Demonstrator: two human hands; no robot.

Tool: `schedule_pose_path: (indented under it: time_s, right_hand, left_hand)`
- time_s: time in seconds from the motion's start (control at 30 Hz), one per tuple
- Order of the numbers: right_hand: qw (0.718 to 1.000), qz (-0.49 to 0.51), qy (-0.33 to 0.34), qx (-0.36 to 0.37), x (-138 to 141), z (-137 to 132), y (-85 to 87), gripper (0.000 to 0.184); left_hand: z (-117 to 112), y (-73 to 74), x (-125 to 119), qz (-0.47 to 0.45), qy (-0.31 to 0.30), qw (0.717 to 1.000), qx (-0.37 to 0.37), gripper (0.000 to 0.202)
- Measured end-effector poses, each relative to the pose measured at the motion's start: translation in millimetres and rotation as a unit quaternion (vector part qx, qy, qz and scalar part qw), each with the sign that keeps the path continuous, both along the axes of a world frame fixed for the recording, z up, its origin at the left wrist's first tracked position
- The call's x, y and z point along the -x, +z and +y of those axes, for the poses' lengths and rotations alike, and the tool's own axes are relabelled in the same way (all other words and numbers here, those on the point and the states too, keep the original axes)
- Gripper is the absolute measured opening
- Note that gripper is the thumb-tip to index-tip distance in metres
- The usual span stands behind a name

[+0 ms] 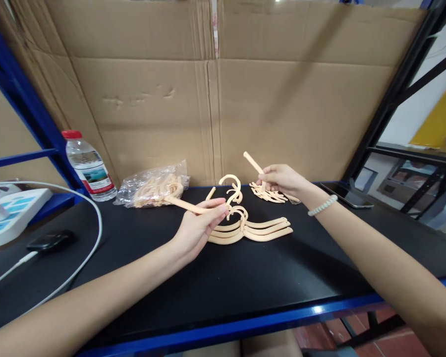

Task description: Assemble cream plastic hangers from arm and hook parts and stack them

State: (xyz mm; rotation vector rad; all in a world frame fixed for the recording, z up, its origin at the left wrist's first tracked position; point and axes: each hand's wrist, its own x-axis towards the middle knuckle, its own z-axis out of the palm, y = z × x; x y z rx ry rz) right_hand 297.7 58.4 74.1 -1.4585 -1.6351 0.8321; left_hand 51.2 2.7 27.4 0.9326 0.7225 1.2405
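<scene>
On the black tabletop (245, 282) with its blue front edge we see a clear plastic water bottle (89, 168) with a red cap and a printed label, standing upright at the back left. Just beside it to the right lies a crumpled clear plastic bag (154, 186) with peach-coloured pieces inside. At the far left we find a white power strip (13, 208), and near it a small black device (50, 240) lying flat, with a white cable (85, 258) curving across the surface. A dark flat phone (347, 196) rests at the back right. Behind everything stands a large brown cardboard sheet (215, 89), set between a blue shelf upright (26, 99) and a black one (397, 84).
</scene>
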Motion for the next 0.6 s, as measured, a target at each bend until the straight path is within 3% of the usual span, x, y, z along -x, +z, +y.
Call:
schedule_pose_path:
  time_s: [0.13, 0.27, 0.4, 0.6]
  right_hand:
    - [0.988, 0.129, 0.084, 0.014, 9, -26, -24.8, 0.013]
    - [0.925, 0.338, 0.167, 0.053, 25, -45, -44.5, 0.023]
    - [0.911, 0.37, 0.174, 0.053, 41, -60, -50.5, 0.03]
    - [0.914, 0.363, 0.174, 0.037, 52, -77, -52.7, 0.021]
  left_hand:
    - [0, -3.4, -2, -0.003, -0.007, 1.0, 0.016, 0.017]
    - [1, -7.9, -3, -0.004, -0.026, 0.999, 0.028, 0.018]
    - [0, -8.6, -2, 0.002, -0.071, 0.997, 0.007, 0.02]
    - [-7, -3.1, -2, 0.015, -0.119, 0.993, -0.02, 0.013]
